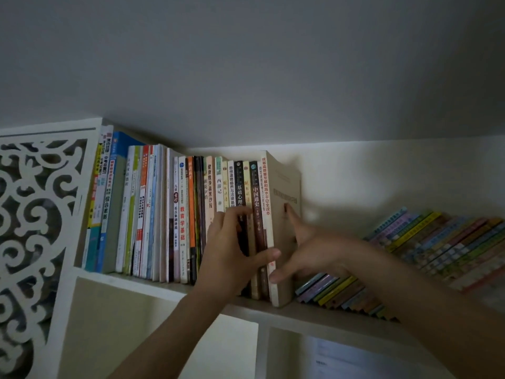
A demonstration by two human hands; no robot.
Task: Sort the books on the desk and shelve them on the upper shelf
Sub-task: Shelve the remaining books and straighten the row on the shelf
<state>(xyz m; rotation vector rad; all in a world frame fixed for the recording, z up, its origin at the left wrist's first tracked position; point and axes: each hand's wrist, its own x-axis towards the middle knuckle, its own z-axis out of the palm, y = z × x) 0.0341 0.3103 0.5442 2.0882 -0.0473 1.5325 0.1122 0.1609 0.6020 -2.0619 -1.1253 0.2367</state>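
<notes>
On upper shelf, beige book stands at row's end. Left hand w/ fingers spread presses spines; right hand flat on cover. Shelving step; next: push flush, steady.

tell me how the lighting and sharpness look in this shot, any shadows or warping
Head view: dim and grey overall; brightest on the shelf back wall right of the beige book. That book casts a soft shadow there. The spines in the upright row are readable in the middle; the slanted thin books look soft. Wide-angle warping bends the shelf board and carved panel. Left hand and right hand are slightly blurred.
</notes>
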